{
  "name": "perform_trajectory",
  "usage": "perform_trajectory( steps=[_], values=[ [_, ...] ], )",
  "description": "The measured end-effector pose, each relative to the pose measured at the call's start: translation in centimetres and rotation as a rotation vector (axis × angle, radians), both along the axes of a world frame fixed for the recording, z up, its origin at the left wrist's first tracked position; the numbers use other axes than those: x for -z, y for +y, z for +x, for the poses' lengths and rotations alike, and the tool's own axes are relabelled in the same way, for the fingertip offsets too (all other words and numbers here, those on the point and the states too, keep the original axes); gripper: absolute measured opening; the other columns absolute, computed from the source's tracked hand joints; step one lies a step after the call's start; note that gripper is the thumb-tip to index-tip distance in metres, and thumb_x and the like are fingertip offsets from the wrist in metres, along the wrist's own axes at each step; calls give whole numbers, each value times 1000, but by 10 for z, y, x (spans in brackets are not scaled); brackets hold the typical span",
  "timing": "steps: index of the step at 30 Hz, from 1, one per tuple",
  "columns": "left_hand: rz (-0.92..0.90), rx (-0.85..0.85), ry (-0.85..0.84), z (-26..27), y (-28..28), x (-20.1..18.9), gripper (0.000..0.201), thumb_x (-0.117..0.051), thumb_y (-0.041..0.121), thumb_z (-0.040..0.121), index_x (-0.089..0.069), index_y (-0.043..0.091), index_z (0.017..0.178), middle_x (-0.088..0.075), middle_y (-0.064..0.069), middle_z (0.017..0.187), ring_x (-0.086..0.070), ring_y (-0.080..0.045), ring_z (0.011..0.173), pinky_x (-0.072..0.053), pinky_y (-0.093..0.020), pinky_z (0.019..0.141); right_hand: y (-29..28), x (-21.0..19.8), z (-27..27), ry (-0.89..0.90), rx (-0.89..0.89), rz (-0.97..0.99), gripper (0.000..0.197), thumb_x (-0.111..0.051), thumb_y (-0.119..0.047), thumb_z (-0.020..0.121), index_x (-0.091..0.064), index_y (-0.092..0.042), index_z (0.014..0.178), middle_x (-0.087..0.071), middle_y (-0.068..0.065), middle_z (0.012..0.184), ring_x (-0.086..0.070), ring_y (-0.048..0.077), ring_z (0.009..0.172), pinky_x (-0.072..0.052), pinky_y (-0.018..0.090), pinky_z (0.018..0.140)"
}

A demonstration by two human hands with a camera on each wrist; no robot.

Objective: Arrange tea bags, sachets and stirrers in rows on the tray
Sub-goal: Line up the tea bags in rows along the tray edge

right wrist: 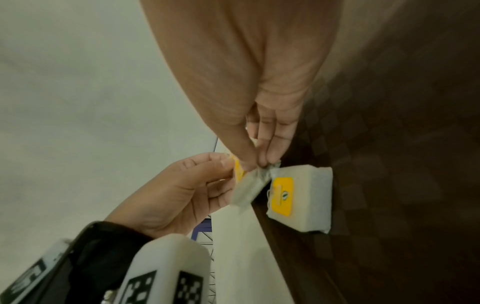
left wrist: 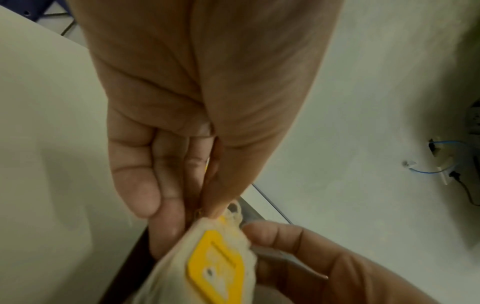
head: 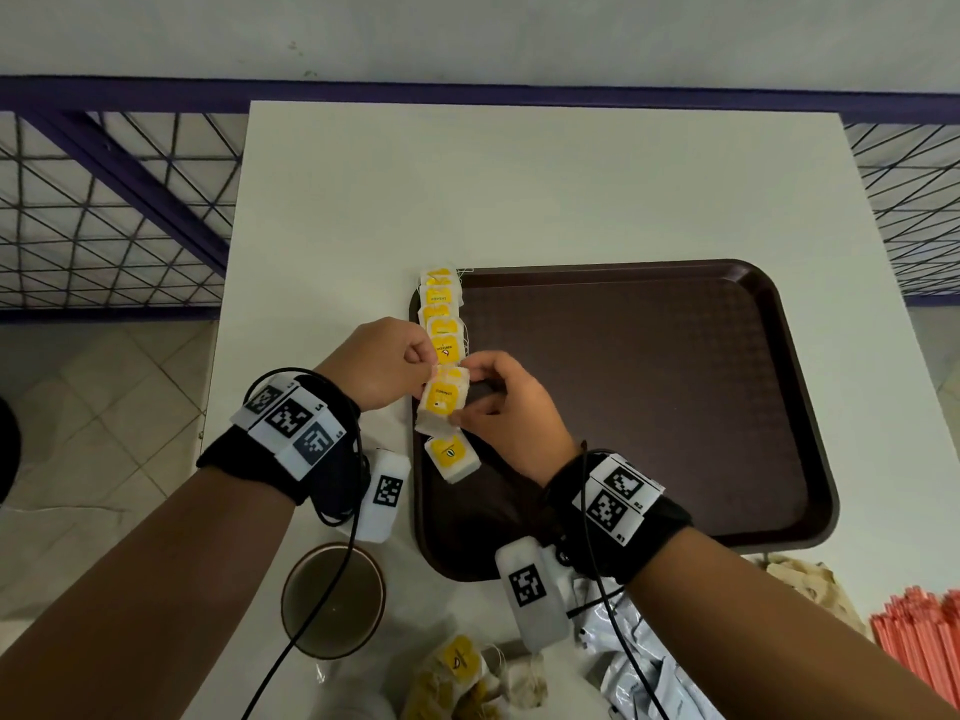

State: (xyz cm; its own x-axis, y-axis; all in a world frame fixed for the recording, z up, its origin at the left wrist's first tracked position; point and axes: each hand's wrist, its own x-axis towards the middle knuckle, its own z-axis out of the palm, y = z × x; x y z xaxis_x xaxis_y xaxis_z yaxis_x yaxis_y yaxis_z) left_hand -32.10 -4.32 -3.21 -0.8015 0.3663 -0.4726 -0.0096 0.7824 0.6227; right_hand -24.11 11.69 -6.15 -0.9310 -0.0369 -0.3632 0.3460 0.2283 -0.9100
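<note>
nearest the viewer, loose tea bags [head: 457, 667], silver sachets [head: 623, 662] and a bundle of orange stirrers [head: 919, 631] are lying on the white bench [head: 519, 189], beside an empty cup [head: 332, 600]. just beyond, a brown tray [head: 675, 407] is sitting on the bench. one tea bag [head: 451, 456] is lying flat at the near end of the tray's left edge. above it, both hands are holding a tea bag with a yellow tag [head: 443, 400]: the left hand [head: 382, 363] is pinching its far left corner, the right hand [head: 506, 402] is pinching its near right corner. its long axis is running near to far, slightly tilted, tag facing up. further on, a row of tea bags [head: 441, 314] is overlapping along the left rim toward the far corner. the step in hand seems to be filling the gap in this row. the next move likely calls for lowering the bag flat, lined up with its neighbours, then letting go with both hands.
</note>
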Motion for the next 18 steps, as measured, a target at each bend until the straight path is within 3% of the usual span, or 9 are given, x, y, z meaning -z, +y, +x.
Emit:
perform_trajectory(
  steps=[5,9,14,18],
  values=[
    [50,13,-73,2,0,-5,11,-68,10,80,-68,16,89,-72,1,77,-66,-7,66,-46,-18,63,4,1,0,120,-38,56,38,-61,11,75,-64,-14,103,-65,-3,90,-61,9,71,-55,26,75],
    [22,26,-33,3,-1,-5,8,-70,11,79,-69,17,84,-68,5,71,-60,4,56,-40,-6,54,0,2,-1,184,2,141,35,-58,10,75,-66,-12,101,-65,4,96,-62,10,75,-54,22,76],
    [2,-21,13,3,0,-6,11,-65,4,80,-67,12,88,-66,-2,72,-58,1,59,-40,-15,58,3,1,9,79,-28,146,41,-75,-12,74,-56,-18,110,-59,-2,95,-60,11,69,-54,20,68],
    [14,-15,5,4,1,-6,17,-69,3,78,-68,13,91,-64,1,77,-58,-5,65,-40,-12,60,-2,8,17,124,4,214,36,-74,-3,72,-58,-16,102,-58,-2,95,-60,14,72,-53,24,70]
  ],
)
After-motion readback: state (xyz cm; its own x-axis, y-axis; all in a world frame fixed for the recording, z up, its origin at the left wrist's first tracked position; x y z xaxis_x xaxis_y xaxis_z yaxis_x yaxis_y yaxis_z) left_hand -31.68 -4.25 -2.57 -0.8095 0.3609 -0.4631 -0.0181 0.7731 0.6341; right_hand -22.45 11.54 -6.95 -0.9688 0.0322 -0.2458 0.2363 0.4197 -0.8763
